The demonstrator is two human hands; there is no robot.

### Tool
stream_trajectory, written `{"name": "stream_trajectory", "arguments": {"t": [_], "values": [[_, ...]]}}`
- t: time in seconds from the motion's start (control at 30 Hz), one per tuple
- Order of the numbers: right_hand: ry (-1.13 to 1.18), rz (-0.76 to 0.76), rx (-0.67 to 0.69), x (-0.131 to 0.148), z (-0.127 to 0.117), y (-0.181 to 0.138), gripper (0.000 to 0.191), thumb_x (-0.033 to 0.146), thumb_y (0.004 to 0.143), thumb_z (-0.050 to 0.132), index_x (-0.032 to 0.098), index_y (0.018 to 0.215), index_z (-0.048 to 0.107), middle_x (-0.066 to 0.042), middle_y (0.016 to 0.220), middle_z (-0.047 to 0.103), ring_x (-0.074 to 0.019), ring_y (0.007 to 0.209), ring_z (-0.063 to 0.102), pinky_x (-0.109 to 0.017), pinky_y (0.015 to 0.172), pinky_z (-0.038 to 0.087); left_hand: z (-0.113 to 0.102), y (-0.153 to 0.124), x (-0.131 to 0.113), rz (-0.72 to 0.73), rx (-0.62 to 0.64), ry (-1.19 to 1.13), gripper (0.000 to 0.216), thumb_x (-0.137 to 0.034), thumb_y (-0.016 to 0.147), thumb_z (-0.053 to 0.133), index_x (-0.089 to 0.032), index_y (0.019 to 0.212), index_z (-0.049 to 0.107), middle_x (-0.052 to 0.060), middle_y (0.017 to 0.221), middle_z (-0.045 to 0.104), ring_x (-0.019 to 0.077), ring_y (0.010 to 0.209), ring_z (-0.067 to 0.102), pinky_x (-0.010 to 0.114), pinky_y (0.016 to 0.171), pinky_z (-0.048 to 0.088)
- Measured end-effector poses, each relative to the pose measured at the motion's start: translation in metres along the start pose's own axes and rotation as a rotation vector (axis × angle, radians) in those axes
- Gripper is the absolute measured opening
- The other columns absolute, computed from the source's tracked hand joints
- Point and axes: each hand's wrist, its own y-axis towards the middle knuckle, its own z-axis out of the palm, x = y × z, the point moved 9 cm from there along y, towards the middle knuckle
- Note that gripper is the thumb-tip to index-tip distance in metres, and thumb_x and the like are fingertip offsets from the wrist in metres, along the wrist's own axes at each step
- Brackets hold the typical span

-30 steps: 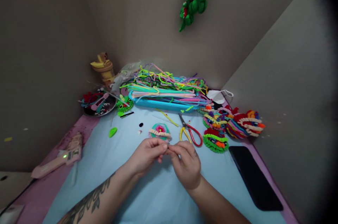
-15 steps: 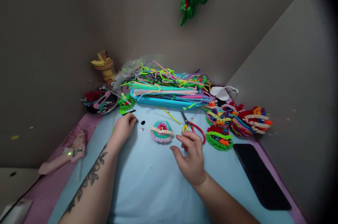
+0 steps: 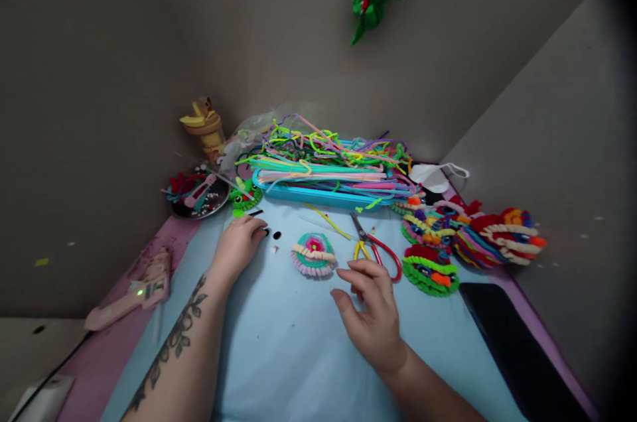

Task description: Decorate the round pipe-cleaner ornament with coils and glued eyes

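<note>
My left hand [image 3: 239,243] rests on the blue cloth, fingers slightly apart, its fingertips at a small black oval piece [image 3: 267,232]. Beside it lies a second black oval [image 3: 277,235], with a tiny pale bit [image 3: 274,249] just below. A round fuzzy pipe-cleaner piece [image 3: 314,265] in teal, pink, cream and lilac sits between my hands, touched by neither. To its lower right hovers my right hand [image 3: 371,309], empty, with fingers curved and spread. Scissors [image 3: 375,246] with red and yellow handles lie just beyond that hand.
A blue tray [image 3: 323,197] heaped with pipe cleaners stands at the back. Finished fuzzy pieces [image 3: 430,271] and a black phone [image 3: 517,349] are on the right. On the left are a metal dish [image 3: 219,205], a green fuzzy piece [image 3: 246,195] and a pink glue gun [image 3: 134,299].
The view has shifted, so most things appear farther right. My left fingers have loosened slightly from a closer pinch at the black oval. My right hand keeps its open pose.
</note>
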Motion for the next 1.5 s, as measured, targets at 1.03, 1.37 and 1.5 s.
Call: {"name": "stream_trajectory", "arguments": {"t": [1.03, 1.37, 1.5], "values": [[0.049, 0.028, 0.062, 0.003, 0.003, -0.002, 0.022, 0.015, 0.084, 0.056, 0.022, 0.105, 0.06, -0.009, 0.104, 0.055, -0.0204, 0.094, 0.06, -0.032, 0.071, 0.057, 0.017, 0.002, -0.039, 0.202, 0.021, -0.032, 0.019, -0.02, 0.086, 0.053, -0.019, 0.09, 0.071, 0.009, 0.095, 0.065, 0.0236, 0.09, 0.056, 0.039, 0.085, 0.041], [0.088, 0.079, 0.074, -0.005, 0.007, -0.005, 0.017, 0.015, 0.084, 0.055, 0.021, 0.099, 0.062, -0.009, 0.098, 0.058, -0.0187, 0.086, 0.062, -0.025, 0.057, 0.054, -0.012, 0.0, 0.016, 0.044, -0.053, -0.093, 0.024, -0.017, 0.085, 0.048, -0.019, 0.094, 0.069, 0.009, 0.097, 0.066, 0.0243, 0.093, 0.056, 0.039, 0.083, 0.045], [0.117, 0.102, 0.169, -0.013, 0.018, -0.013, 0.02, 0.014, 0.084, 0.054, 0.023, 0.1, 0.062, -0.008, 0.097, 0.059, -0.0177, 0.082, 0.062, -0.023, 0.05, 0.051, -0.003, -0.002, 0.008, 0.095, 0.059, -0.06, 0.02, -0.018, 0.085, 0.053, -0.021, 0.096, 0.07, 0.009, 0.097, 0.065, 0.0242, 0.092, 0.055, 0.037, 0.083, 0.043]]}}
